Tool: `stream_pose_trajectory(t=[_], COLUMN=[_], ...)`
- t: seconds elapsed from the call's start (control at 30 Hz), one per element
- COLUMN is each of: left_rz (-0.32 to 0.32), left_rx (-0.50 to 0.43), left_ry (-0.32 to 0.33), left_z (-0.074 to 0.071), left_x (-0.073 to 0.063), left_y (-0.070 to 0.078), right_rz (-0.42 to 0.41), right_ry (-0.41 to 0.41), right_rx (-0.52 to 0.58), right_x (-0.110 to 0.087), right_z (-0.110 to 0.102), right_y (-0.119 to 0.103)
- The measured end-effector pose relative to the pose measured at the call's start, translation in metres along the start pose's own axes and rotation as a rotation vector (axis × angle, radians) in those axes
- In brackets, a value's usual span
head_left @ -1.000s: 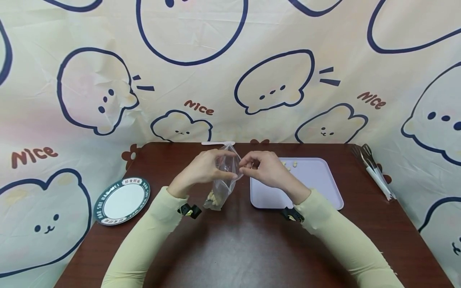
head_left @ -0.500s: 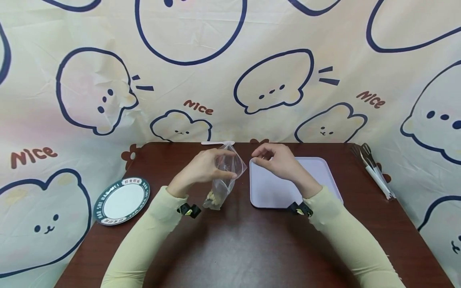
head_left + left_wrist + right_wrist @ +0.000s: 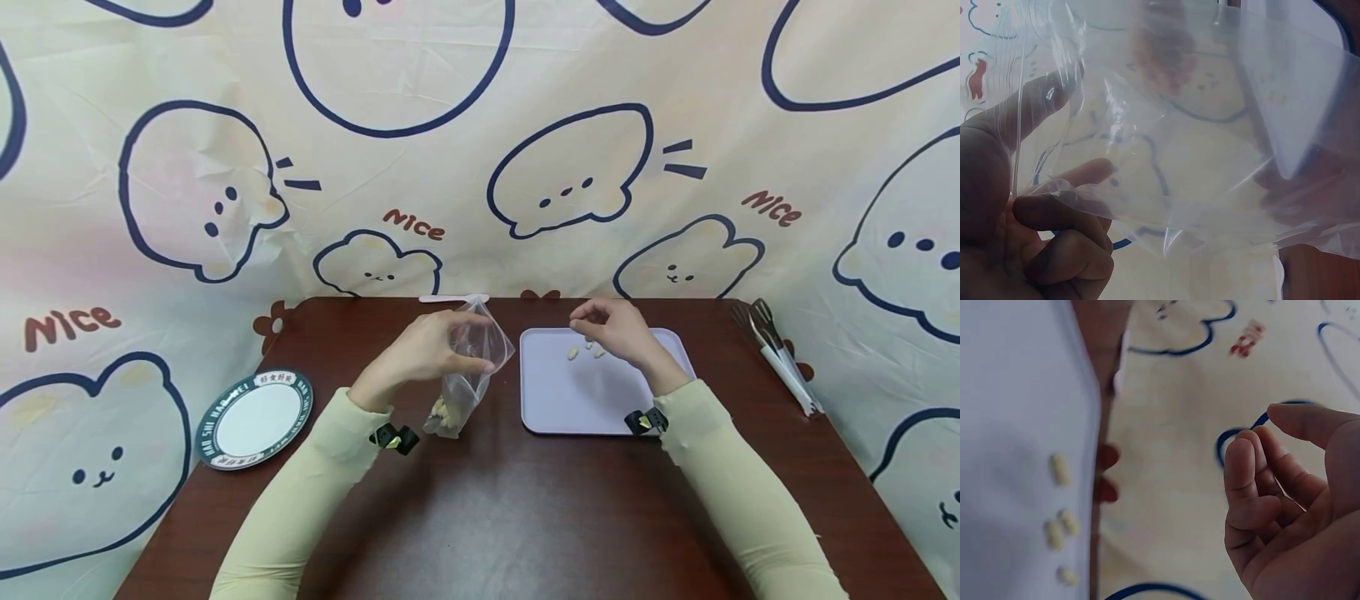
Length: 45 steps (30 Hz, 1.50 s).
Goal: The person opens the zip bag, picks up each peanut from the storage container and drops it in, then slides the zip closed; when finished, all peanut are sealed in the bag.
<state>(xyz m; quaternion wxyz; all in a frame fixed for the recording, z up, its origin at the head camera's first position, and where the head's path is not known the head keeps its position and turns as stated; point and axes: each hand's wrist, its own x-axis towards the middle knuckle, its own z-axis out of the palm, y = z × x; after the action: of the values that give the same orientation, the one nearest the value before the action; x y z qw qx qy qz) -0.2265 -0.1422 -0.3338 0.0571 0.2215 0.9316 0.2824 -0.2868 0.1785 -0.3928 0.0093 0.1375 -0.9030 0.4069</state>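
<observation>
My left hand [image 3: 422, 350] grips a clear plastic bag [image 3: 467, 392] near its mouth, thumb and fingers spreading the opening. Several pale pieces [image 3: 441, 412] that look like peanuts lie in the bag's bottom. In the left wrist view the film covers much of the scene, and some fingers [image 3: 1069, 256] curl at the bag's edge. Over the back of a lilac tray [image 3: 592, 408] hovers my right hand [image 3: 618, 333], fingers loosely bent, thumb apart, holding nothing. Several similar pale peanuts [image 3: 1059, 470] lie on the tray below it.
A green-rimmed white plate [image 3: 255, 421] rests at the table's left edge. Utensils with white handles [image 3: 787, 371], a fork and a whisk among them, lie at the right edge. A white strip-like thing [image 3: 442, 297] sits at the back edge, before a printed cloth backdrop [image 3: 480, 183].
My right hand has drawn away from the bag's mouth, rightward to over the tray, uncovering the peanuts there. The left hand and the bag have stayed in place.
</observation>
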Motion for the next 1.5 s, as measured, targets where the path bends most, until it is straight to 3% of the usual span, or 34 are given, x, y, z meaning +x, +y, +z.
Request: stream_pose_trajectory(t=[0.47, 0.6, 0.77, 1.13, 1.5], left_rz=[-0.008, -0.007, -0.005, -0.007, -0.007], left_rx=[-0.013, -0.012, -0.003, -0.024, -0.037], left_ry=[-0.003, -0.004, -0.001, -0.008, -0.01], left_z=[-0.001, -0.001, -0.002, -0.001, -0.001], left_x=[0.0, 0.0, 0.0, -0.001, -0.001], left_y=[-0.001, -0.001, -0.001, -0.003, -0.005], right_rz=[0.199, 0.212, 0.201, 0.256, 0.236], right_ry=[-0.004, -0.021, -0.066, -0.159, -0.17], right_rx=[-0.071, -0.1, -0.125, -0.178, -0.257], right_x=[0.014, 0.014, 0.015, 0.019, 0.022], right_z=[-0.006, -0.005, -0.002, 0.006, 0.013], right_y=[0.062, 0.073, 0.082, 0.091, 0.096])
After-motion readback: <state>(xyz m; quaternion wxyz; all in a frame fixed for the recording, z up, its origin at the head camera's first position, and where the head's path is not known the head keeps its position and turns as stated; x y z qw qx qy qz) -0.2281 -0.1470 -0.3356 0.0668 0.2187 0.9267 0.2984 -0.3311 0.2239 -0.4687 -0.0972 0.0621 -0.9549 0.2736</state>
